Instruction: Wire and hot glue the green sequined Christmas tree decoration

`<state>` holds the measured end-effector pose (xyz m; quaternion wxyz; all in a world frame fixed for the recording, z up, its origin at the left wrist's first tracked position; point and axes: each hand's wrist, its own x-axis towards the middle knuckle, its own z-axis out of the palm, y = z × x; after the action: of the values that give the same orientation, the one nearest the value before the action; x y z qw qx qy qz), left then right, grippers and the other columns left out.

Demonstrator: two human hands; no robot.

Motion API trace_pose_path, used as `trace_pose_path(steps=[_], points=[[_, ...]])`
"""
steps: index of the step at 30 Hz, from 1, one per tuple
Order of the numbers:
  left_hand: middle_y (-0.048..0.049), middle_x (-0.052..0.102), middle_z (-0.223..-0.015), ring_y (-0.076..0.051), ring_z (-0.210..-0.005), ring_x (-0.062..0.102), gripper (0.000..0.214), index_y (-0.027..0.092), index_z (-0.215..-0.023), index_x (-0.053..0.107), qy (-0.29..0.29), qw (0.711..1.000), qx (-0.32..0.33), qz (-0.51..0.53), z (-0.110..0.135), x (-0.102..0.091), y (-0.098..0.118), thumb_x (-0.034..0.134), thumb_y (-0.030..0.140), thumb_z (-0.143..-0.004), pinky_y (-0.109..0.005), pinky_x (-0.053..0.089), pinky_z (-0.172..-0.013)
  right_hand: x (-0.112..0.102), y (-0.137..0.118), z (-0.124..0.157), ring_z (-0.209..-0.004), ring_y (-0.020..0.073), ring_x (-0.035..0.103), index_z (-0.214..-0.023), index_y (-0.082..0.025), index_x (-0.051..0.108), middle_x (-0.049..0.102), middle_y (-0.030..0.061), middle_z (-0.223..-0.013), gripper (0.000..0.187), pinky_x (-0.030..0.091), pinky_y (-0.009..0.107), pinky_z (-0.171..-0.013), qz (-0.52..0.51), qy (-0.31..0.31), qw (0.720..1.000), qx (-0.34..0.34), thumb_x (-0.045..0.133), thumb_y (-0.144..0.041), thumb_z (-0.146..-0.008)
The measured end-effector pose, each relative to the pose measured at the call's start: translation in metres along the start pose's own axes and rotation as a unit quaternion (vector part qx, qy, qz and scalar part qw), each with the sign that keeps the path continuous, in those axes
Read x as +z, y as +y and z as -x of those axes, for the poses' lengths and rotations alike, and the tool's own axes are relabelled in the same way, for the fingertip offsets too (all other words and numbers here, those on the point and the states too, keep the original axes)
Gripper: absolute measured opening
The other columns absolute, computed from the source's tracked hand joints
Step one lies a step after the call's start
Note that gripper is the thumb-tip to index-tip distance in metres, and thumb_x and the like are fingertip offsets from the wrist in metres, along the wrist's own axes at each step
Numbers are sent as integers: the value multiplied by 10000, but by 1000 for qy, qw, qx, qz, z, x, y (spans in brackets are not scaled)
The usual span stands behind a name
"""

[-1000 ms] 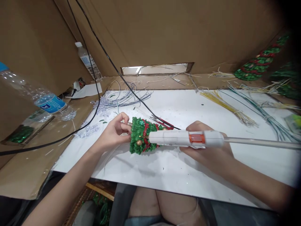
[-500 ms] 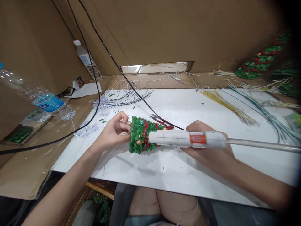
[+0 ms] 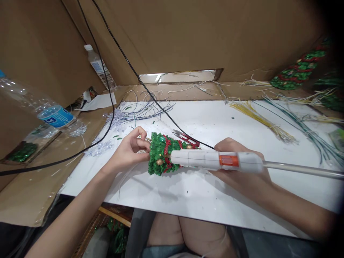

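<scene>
The person's left hand [image 3: 134, 147] is closed at the wide end of a small green tree [image 3: 156, 152], the thumb below and the fingers curled above, drawn in close to the base. Thin wires [image 3: 148, 140] show between the fingers and the base; exactly how the fingertips press on them cannot be told. The tree is held on its side over the white board [image 3: 166, 195], its wide end against the left hand and its narrower part running right, partly covered by a white glue gun [image 3: 197, 159]. A red garland [image 3: 167, 147] winds round the tree, and a gold ball [image 3: 159, 162] sits near its wide end.

The right hand [image 3: 239, 173] is wrapped around the glue gun from beneath; the barrel hides the handle and most of the fingers, so the trigger finger's squeeze cannot be told. The gun lies nearly level, its nozzle pointing left at the tree, just beside the gold ball; whether the tip touches cannot be made out. A clear glue stick [image 3: 301, 169] juts from its rear.

Just behind the tree lie red-handled snips [image 3: 190, 139], with a black cable [image 3: 163, 111] running past them toward the right hand.
</scene>
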<state>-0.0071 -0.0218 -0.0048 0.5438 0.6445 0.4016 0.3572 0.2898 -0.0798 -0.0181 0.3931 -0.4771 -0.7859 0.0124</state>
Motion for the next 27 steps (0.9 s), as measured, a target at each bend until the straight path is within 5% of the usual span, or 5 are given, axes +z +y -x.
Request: trace_pose_path(steps=[16, 27], points=[[86, 714, -630, -72, -541, 561, 528, 236, -841, 316, -4, 1000, 6, 9, 0, 0, -1, 756, 24, -640, -180, 393, -570, 0, 0, 1, -490, 124, 555, -764, -243, 537, 601, -25, -649, 121, 375, 250, -416, -15, 2, 1000, 26, 626, -322, -791], [89, 708, -618, -65, -532, 553, 520, 232, -835, 315, -8, 1000, 16, 15, 0, 0, 0, 745, 8, -646, -169, 386, -554, -3, -3, -2, -506, 131, 593, -777, -238, 542, 621, -22, -661, 77, 399, 259, -435, 26, 12, 999, -21, 601, -276, -809]])
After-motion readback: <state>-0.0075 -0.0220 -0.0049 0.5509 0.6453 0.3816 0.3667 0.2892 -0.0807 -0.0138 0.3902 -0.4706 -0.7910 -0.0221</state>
